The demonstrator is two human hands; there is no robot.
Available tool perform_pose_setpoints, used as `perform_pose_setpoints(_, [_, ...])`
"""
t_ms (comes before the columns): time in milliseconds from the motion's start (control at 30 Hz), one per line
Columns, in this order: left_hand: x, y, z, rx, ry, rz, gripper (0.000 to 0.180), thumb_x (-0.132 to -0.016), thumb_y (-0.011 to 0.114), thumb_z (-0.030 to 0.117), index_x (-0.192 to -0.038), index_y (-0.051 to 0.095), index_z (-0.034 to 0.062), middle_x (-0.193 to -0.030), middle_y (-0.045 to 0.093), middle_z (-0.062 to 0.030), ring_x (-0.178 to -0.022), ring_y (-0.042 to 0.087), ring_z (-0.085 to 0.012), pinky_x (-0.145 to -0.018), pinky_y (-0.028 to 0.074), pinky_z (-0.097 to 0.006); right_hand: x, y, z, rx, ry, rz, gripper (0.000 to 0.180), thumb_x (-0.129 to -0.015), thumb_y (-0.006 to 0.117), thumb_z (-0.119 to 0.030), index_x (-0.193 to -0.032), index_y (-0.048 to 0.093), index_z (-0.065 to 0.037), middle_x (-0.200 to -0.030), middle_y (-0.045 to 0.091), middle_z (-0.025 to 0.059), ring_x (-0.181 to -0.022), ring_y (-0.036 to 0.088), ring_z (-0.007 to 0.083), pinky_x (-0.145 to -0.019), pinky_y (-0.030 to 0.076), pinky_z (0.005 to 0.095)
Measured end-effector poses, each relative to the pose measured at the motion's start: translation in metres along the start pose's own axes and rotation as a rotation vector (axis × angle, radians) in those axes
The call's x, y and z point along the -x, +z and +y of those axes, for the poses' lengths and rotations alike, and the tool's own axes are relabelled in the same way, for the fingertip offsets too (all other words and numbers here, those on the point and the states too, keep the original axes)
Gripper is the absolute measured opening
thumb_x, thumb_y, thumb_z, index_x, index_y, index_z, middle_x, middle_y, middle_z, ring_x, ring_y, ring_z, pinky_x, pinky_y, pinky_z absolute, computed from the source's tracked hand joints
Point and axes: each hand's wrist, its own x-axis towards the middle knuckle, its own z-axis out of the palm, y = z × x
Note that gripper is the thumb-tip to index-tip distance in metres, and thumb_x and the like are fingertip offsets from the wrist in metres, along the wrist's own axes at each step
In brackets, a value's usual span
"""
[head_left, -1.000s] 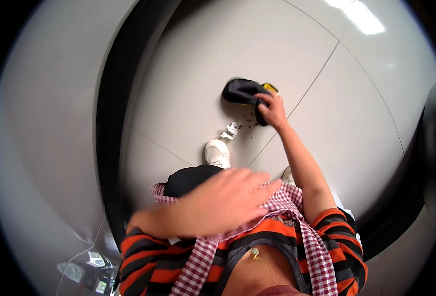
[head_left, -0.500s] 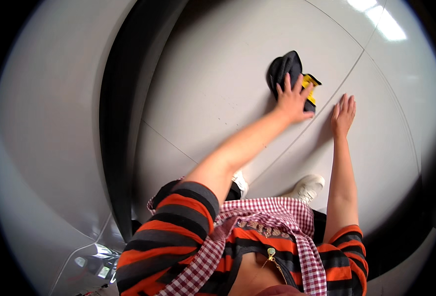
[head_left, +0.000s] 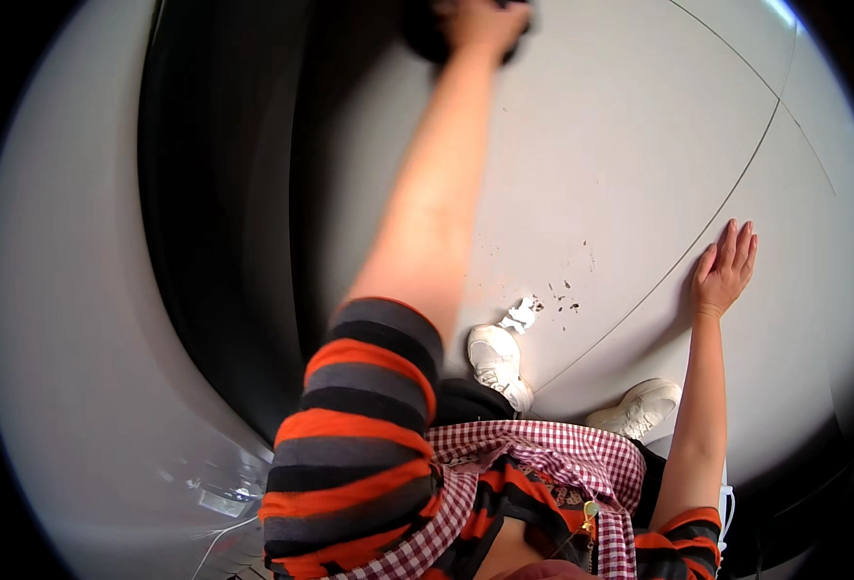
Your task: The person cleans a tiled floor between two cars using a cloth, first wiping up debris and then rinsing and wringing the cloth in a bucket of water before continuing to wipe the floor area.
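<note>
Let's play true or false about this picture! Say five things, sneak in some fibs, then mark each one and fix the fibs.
1. The left hand is touching a black object. True.
2. The right hand is a tight fist. False: it is open.
3. A crumpled white scrap lies near the toe of the left shoe. True.
4. The little bits near the scrap are bright blue. False: they are dark.
5. The apron has plain green cloth. False: it is red-and-white checked.
</note>
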Motion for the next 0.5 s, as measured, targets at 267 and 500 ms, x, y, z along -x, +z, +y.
perform_pose_setpoints(267, [0.261,-0.079,-0.308,0.079,-0.978,0.331,0.080,-0.075,0.066,0.042,-0.134,0.035,-0.0012,-0.137,0.038,-0.0216,-0.128,0.036,-0.0314,-0.106,0.029,-0.037,0.010,-0.013,-0.011,-0.006,-0.040,0.013,0.047,-0.087,0.048,-0.018,-0.134,0.043,-0.017,-0.142,0.036,0.0066,-0.131,0.032,0.0283,-0.105,0.028,0.0388])
perform_pose_setpoints(500, [0.342,-0.072,-0.341,0.682,-1.532,0.470,0.066,-0.080,0.056,0.042,-0.133,0.041,0.0046,-0.135,0.043,-0.0119,-0.114,0.049,-0.0265,-0.096,0.041,-0.039,0.009,-0.024,-0.005,0.016,-0.086,0.016,0.046,-0.087,0.047,-0.017,-0.133,0.045,-0.015,-0.141,0.038,0.0090,-0.130,0.033,0.0301,-0.104,0.030,0.0392])
